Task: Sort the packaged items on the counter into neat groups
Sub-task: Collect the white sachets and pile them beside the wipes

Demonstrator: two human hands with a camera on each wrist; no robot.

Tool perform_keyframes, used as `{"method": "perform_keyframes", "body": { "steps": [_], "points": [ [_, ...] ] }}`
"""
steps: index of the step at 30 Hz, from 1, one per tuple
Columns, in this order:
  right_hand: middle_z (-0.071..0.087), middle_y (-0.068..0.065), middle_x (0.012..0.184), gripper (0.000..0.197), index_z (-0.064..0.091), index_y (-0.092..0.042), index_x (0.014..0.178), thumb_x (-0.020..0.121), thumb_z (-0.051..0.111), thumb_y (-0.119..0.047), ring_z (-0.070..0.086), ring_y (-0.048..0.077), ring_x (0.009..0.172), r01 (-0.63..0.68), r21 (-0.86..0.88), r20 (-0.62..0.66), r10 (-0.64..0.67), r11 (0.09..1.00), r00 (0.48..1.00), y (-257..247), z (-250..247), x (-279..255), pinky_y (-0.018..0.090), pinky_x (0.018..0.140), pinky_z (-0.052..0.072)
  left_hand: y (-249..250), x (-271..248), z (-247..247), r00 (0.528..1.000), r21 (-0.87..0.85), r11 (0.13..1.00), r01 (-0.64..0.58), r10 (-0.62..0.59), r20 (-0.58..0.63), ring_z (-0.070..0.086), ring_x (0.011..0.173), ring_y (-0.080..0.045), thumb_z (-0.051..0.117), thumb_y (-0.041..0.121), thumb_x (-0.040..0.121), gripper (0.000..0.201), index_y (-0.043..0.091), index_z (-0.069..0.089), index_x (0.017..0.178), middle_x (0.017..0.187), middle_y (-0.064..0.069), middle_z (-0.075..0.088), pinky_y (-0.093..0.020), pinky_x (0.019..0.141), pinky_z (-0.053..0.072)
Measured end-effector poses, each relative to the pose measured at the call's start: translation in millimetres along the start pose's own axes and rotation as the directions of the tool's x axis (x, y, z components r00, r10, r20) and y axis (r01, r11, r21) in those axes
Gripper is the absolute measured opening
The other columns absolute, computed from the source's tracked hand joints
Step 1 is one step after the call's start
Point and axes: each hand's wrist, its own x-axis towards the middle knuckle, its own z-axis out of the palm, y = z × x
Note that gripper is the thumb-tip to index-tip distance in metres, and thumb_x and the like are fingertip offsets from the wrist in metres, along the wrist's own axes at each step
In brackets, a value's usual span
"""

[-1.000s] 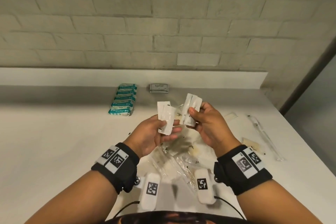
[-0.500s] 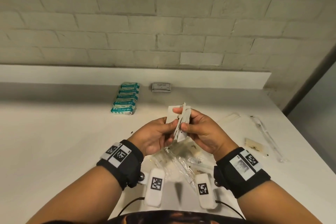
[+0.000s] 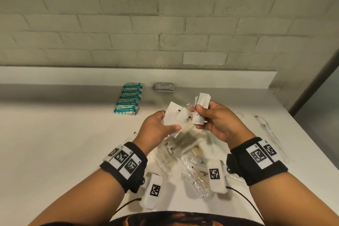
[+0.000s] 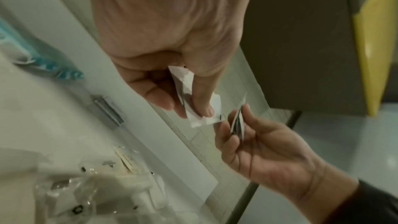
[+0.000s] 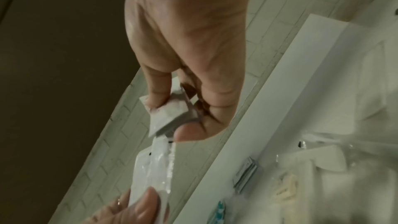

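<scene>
Both hands are raised above the white counter (image 3: 55, 143). My left hand (image 3: 161, 126) pinches a couple of small white sachets (image 3: 177, 118) between thumb and fingers; the left wrist view shows the same sachets (image 4: 203, 111) under the thumb. Just to the right, my right hand (image 3: 207, 117) grips a small upright stack of white sachets (image 3: 200, 110), pinched by thumb and forefinger in the right wrist view (image 5: 172, 117). The two bundles sit a little apart. Under the hands lies a loose heap of clear-wrapped packets (image 3: 189, 159).
A row of teal-and-white packs (image 3: 129, 99) lies at the back of the counter, with a small grey packet stack (image 3: 164, 87) to its right. A long clear-wrapped item (image 3: 271, 134) lies near the right edge. Brick wall and a raised ledge (image 3: 220, 79) stand behind.
Half a second ago the two bundles were pressed together between the hands. Now the hands have drawn apart, each keeping its own sachets.
</scene>
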Motion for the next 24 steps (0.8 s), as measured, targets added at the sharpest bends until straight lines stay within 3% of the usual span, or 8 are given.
{"method": "perform_keyframes", "body": {
  "steps": [5,8,11,14,16,18,20,24],
  "points": [
    [0.067,0.006,0.083,0.022,0.062,-0.002,0.101,0.081,0.067,0.005,0.064,0.012,0.068,0.224,-0.220,0.035,-0.222,0.949,0.974,3.8,17.0,-4.0,0.023,0.058,0.050,3.3,-0.2,3.5,1.000,0.008,1.000,-0.007,0.006,0.027,0.070,0.073,-0.020,0.077,0.016,0.079,0.019,0.017,0.066,0.094,0.088,-0.004,0.074,-0.027,0.058,0.053],
    [0.064,0.009,0.080,0.015,0.061,0.001,0.085,0.076,0.072,0.006,0.061,0.018,0.074,0.419,-0.357,-0.071,-0.471,0.835,0.879,4.0,16.4,-3.5,0.034,0.069,0.051,3.5,1.4,1.3,0.995,-0.145,0.986,0.088,-0.080,0.057,0.069,0.068,-0.017,0.058,0.021,0.095,0.010,0.012,0.062,0.096,0.091,-0.010,0.073,-0.025,0.056,0.054],
    [0.068,0.004,0.085,0.013,0.071,-0.007,0.080,0.072,0.077,0.001,0.064,0.018,0.081,0.504,-0.621,0.149,-0.540,0.600,0.828,7.6,8.4,-4.5,0.038,0.078,0.055,5.8,3.4,-3.2,0.970,-0.381,0.893,0.241,-0.208,0.124,0.071,0.066,-0.017,0.052,0.021,0.097,0.014,0.009,0.059,0.100,0.083,-0.007,0.074,-0.023,0.055,0.057],
    [0.066,-0.002,0.085,0.020,0.074,-0.016,0.080,0.072,0.074,0.003,0.064,0.014,0.083,0.530,-0.773,0.380,-0.416,0.348,0.826,17.7,7.3,-9.6,0.039,0.075,0.054,11.4,6.0,-5.8,0.962,-0.480,0.833,0.274,-0.233,0.143,0.071,0.069,-0.019,0.059,0.010,0.092,0.006,0.008,0.060,0.098,0.084,-0.006,0.072,-0.022,0.055,0.058],
    [0.063,-0.003,0.090,0.019,0.073,-0.014,0.080,0.073,0.072,0.004,0.061,0.010,0.085,0.495,-0.749,0.353,-0.366,0.442,0.861,19.1,10.5,-10.5,0.031,0.077,0.054,11.8,8.1,-5.3,0.977,-0.403,0.890,0.212,-0.190,0.095,0.069,0.073,-0.020,0.063,0.000,0.088,0.015,0.009,0.060,0.099,0.092,-0.010,0.070,-0.022,0.059,0.058],
    [0.055,0.000,0.101,0.013,0.072,-0.011,0.084,0.076,0.074,-0.001,0.057,0.009,0.089,0.375,-0.622,0.174,-0.345,0.688,0.922,13.9,15.3,-8.8,0.019,0.076,0.053,11.8,9.7,-4.3,0.990,-0.325,0.935,0.143,-0.141,0.029,0.069,0.072,-0.019,0.065,-0.003,0.086,0.021,0.009,0.060,0.102,0.093,-0.013,0.070,-0.023,0.060,0.058],
    [0.055,0.006,0.107,0.015,0.070,-0.016,0.090,0.079,0.074,-0.006,0.060,0.015,0.089,0.248,-0.449,0.029,-0.263,0.859,0.964,8.9,18.1,-3.9,0.020,0.071,0.055,12.9,10.1,-2.4,0.995,-0.275,0.957,0.093,-0.097,-0.001,0.070,0.074,-0.020,0.066,-0.002,0.085,0.025,0.007,0.060,0.107,0.095,-0.015,0.070,-0.024,0.063,0.058],
    [0.071,0.007,0.096,0.025,0.067,-0.014,0.108,0.083,0.070,-0.008,0.067,0.017,0.083,0.105,-0.387,0.050,-0.093,0.916,0.994,12.9,24.6,4.2,0.028,0.072,0.054,14.0,7.6,3.8,1.000,-0.157,0.988,0.013,-0.013,0.004,0.069,0.080,-0.022,0.068,-0.005,0.078,0.031,0.009,0.063,0.105,0.095,-0.013,0.072,-0.032,0.072,0.057]
  ]
}}
